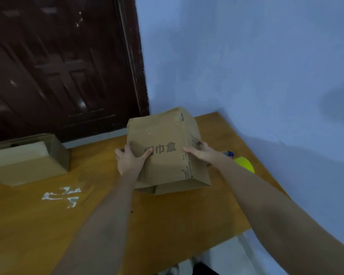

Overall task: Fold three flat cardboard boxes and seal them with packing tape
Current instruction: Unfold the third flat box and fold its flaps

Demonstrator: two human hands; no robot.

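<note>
Two boxes show: a formed one (28, 159) sits at the far left of the bench (48, 225), and a printed box (165, 151) stands mid-bench between both hands. The left hand (129, 159) and right hand (201, 151) clasp its opposite sides, fingers curled onto the panel. Its near flaps hang unsealed, so taping seemingly remains. A yellow object (244, 164), possibly tape, lies right. No third box is visible.
</note>
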